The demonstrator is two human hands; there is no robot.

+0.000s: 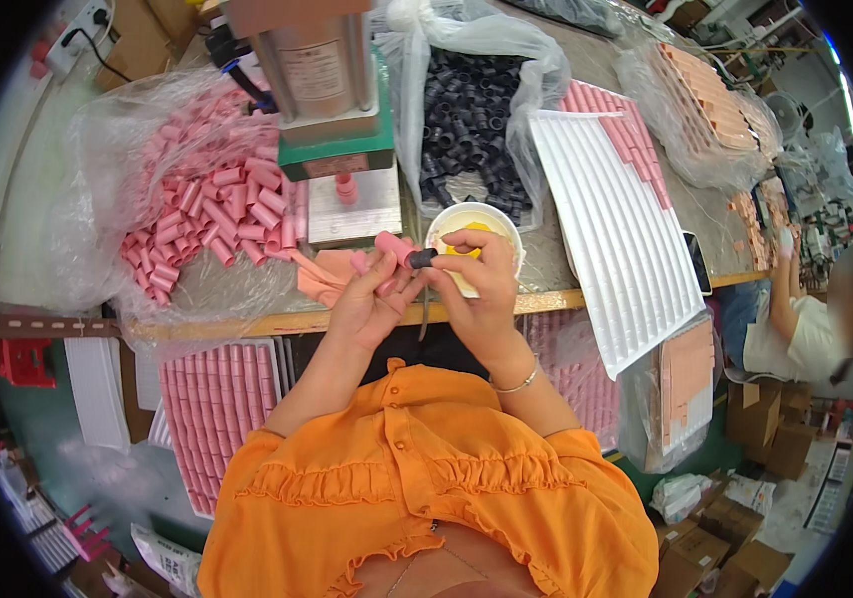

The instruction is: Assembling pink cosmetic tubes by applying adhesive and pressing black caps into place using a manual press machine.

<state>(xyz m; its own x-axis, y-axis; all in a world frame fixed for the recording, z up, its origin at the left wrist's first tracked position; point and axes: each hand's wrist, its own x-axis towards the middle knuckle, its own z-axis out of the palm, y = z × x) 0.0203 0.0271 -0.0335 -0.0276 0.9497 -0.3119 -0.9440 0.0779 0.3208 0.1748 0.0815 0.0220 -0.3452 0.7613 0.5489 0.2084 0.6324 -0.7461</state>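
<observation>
Just in front of the table edge, my left hand point(368, 304) is curled palm up around pink plastic tubes. One pink tube point(392, 244) sticks out past its fingers toward the right. At that tube's right end sits a short black tube point(423, 258), pinched by the thumb and fingers of my right hand point(483, 289). How far the two pieces overlap I cannot tell. Another pink tube point(359, 262) shows between my left thumb and palm. Behind my right fingers stands a white bowl point(462, 211) with something yellow inside.
A press point(317, 75) with a green block stands over a metal plate point(325, 223), which holds a small pink piece point(346, 188). Pink tubes point(227, 214) are heaped at left, black ones point(466, 115) bagged behind. A white ribbed tray point(616, 229) leans right. A co-worker point(805, 329) sits far right.
</observation>
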